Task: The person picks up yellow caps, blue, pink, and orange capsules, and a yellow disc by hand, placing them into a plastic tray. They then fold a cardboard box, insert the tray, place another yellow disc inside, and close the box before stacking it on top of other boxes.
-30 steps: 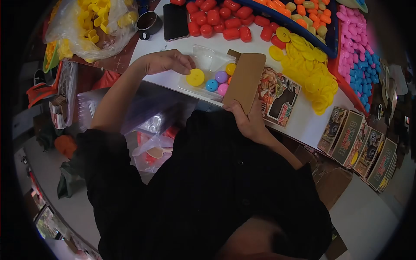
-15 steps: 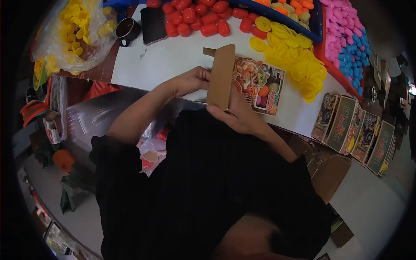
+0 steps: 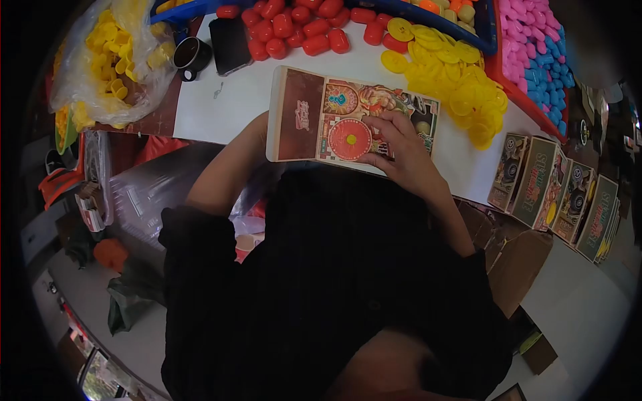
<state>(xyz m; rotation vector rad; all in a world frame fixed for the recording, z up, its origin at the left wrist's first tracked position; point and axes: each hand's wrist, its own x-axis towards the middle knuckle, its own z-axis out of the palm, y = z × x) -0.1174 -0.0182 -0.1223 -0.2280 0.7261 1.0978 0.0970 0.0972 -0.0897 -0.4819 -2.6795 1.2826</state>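
A printed cardboard box is tilted over the table's near edge, its illustrated face up and its dark red flap folded out to the left. A large red disc with a yellow centre shows in the printing. My right hand grips the box from the right, thumb and fingers curved over the printed face beside the disc. Behind the flap, my left hand is hidden; only the wrist and forearm show, so its fingers cannot be made out.
Red capsules and yellow discs lie on the white table. A phone and dark cup stand back left, near a bag of yellow pieces. Pink and blue capsules fill a red tray. Printed boxes stand at right.
The box has turned so its illustrated face and the flap's dark red side face up. My right hand has moved up onto the printed face; my left hand has gone behind the flap.
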